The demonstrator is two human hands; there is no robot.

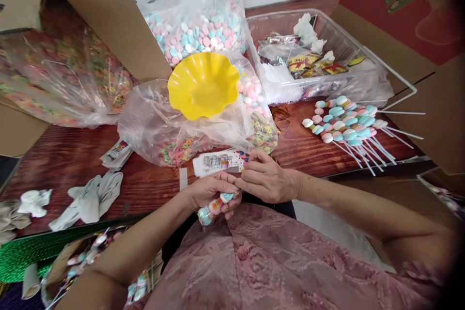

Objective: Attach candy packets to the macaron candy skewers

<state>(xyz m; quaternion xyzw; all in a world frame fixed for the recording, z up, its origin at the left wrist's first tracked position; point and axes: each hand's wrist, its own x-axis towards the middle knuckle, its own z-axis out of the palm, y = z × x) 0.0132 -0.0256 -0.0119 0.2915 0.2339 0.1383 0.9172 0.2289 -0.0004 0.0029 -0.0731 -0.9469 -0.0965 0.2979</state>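
My left hand (209, 191) is closed round a wrapped candy skewer (214, 207) with pink, white and blue pieces, held low at the table's near edge. My right hand (267, 179) is curled, its fingertips pinched at the skewer's top end, touching my left hand. Just beyond the hands lies a small printed label sheet (218, 161) on the red-brown wooden table (72, 155).
A yellow wavy bowl (203, 85) rests on plastic bags of candy rings. A bag of pastel candies (203, 29) sits behind. Finished candy skewers (345, 123) lie at right near a clear bin (363, 43). Cardboard boxes flank both sides. White crumpled wrappers (90, 198) lie left.
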